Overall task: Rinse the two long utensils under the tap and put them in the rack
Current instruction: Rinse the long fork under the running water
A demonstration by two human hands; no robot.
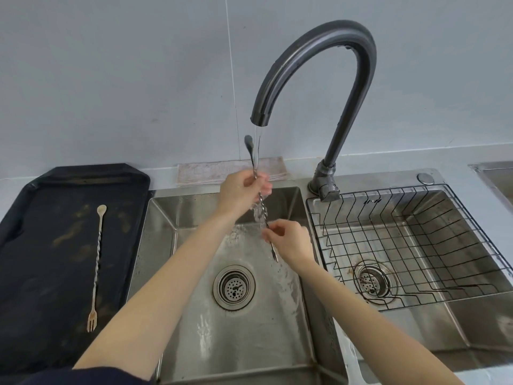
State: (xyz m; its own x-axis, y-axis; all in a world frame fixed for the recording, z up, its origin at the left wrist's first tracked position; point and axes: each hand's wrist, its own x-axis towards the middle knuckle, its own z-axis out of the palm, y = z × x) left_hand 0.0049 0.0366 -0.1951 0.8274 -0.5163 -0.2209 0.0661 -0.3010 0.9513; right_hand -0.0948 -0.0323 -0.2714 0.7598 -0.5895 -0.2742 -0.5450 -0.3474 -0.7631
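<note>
Rinsing the first long twisted steel utensil (261, 202) under the dark curved tap (316, 79), left hand (244, 190) and right hand (288, 243) both gripping it; next, the empty wire rack (410, 245), then the second twisted utensil (97, 265) on the black tray (41, 315).

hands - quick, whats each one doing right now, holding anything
Left hand: closed on the upper shaft of the twisted utensil, under the tap stream.
Right hand: closed on the same utensil's lower shaft, near its fork end.
</note>
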